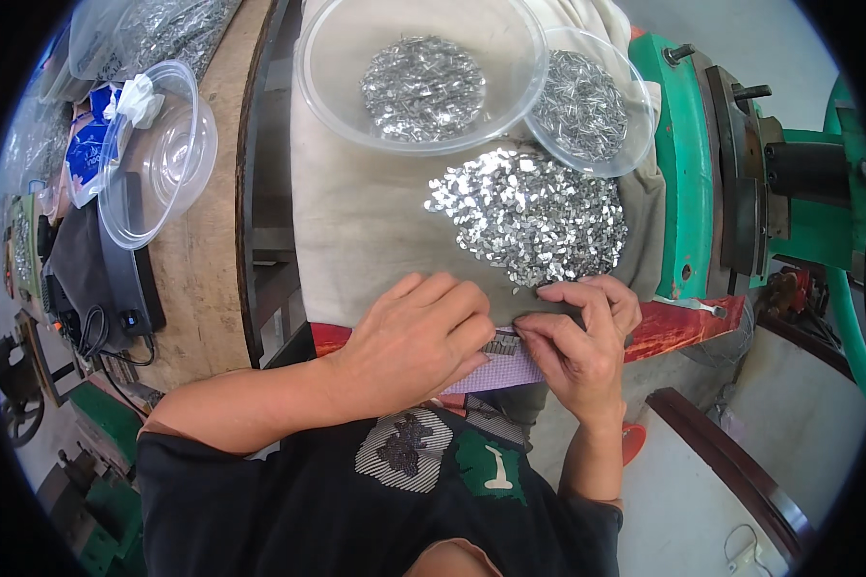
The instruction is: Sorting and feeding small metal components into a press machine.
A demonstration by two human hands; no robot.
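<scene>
My left hand [419, 337] is closed, its fingers curled down at the near edge of the cloth-covered work surface. The fingertips are mostly turned away, so what they hold, if anything, is hidden. My right hand [587, 337] is bent in a loose pinch beside the near edge of a heap of small, flat, shiny metal pieces [539, 216]. Anything in that pinch is too small to make out. Between the hands, a small grey ridged strip [501, 344] lies by a purple checked cloth [496, 376].
Beyond the heap stand a large clear tub [332, 106] and a smaller clear tub [642, 135], both holding metal pieces. A green machine [678, 183] borders the right side. On the left, a wooden table [202, 279] carries an empty clear tub [207, 159] and a dark cabled device [140, 279].
</scene>
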